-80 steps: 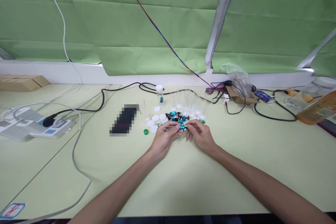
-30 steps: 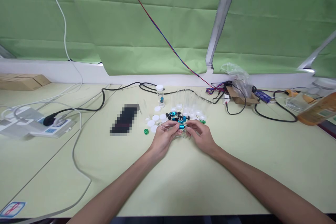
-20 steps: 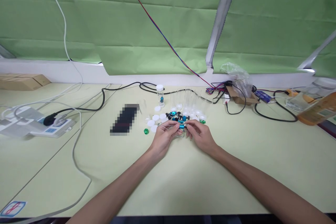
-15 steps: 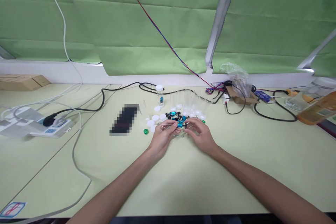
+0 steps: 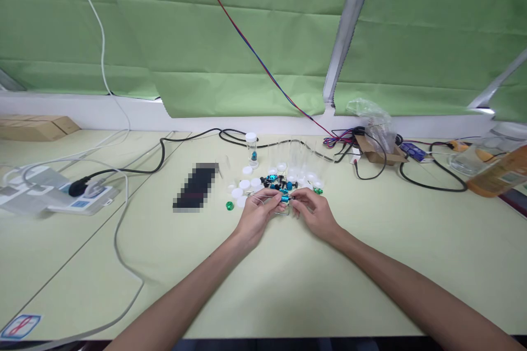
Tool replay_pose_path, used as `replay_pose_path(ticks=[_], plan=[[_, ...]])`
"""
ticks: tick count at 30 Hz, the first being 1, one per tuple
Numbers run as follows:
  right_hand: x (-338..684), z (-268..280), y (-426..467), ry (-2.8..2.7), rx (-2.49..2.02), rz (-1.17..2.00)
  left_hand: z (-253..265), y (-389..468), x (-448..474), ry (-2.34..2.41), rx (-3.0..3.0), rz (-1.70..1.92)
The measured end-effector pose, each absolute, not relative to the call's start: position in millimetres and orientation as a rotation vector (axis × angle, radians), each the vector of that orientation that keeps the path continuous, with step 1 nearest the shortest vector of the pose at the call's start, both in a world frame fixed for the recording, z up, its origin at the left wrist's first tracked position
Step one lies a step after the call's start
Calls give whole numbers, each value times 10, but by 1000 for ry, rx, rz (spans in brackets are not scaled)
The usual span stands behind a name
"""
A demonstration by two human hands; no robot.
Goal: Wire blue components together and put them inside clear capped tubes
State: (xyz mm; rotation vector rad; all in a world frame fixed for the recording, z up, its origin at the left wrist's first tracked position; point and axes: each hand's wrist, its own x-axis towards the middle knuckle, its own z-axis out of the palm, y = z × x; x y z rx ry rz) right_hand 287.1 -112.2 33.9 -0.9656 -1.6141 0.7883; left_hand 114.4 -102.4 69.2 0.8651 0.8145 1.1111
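Note:
Between my two hands is a small shiny blue cylindrical part [image 5: 285, 198]. The fingers of my left hand [image 5: 257, 213] are closed on its left side, with a thin metal wire [image 5: 256, 197] sticking out past them. At the other end, my right hand [image 5: 315, 211] pinches the part's dark tip between thumb and fingers. A thin bent metal rod [image 5: 283, 213] shows just below the hands. Behind them lies a pile of blue and black small parts [image 5: 280, 182], partly covered by my fingers. White round caps [image 5: 237, 193] are scattered left of the pile.
A clear tube with a white lid [image 5: 251, 149] stands behind the caps, and several clear tubes [image 5: 294, 153] stand to its right. A green nut-like piece [image 5: 229, 205] lies left. Further out are a pixelated dark object [image 5: 195, 189], a power strip [image 5: 86, 200] and an orange bottle [image 5: 500, 173].
My right fingers have closed in on the dark end of the blue part, covering more of it. The left hand has barely moved.

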Motion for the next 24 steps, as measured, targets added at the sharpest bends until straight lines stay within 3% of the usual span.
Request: replay_pose_path(ticks=[24], plan=[[2874,369,-1127,-1653,-897,646,637,-984,1139,779,744,1136]])
